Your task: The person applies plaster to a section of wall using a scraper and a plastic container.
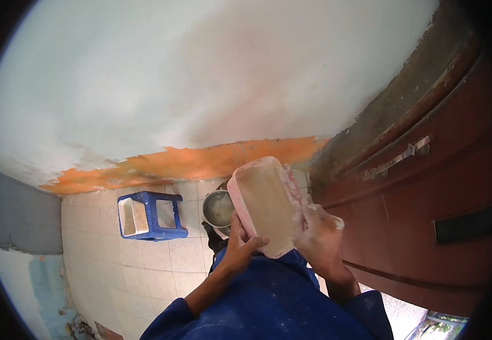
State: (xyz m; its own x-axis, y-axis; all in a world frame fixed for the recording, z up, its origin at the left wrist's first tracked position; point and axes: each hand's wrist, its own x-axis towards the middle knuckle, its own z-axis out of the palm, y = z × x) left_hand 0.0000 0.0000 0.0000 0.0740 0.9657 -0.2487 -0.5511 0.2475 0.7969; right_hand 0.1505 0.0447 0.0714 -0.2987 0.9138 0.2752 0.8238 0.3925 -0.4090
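A pink rectangular tub [266, 204] filled with beige paste is held tilted in front of my blue-clothed body. My left hand [240, 246] grips its left side, thumb over the lower rim. At the tub's right edge, my right hand [322, 238] is closed and smeared with white paste; what it grips there is blurred and caked, so I cannot make it out.
Below stands a round pot [215, 207] of murky liquid. A blue plastic stool [166, 226] with a white container [138, 215] is on the tiled floor [110, 255]. Ahead is a patchy white-and-orange wall [200, 85]; at right, a brown door [404, 215].
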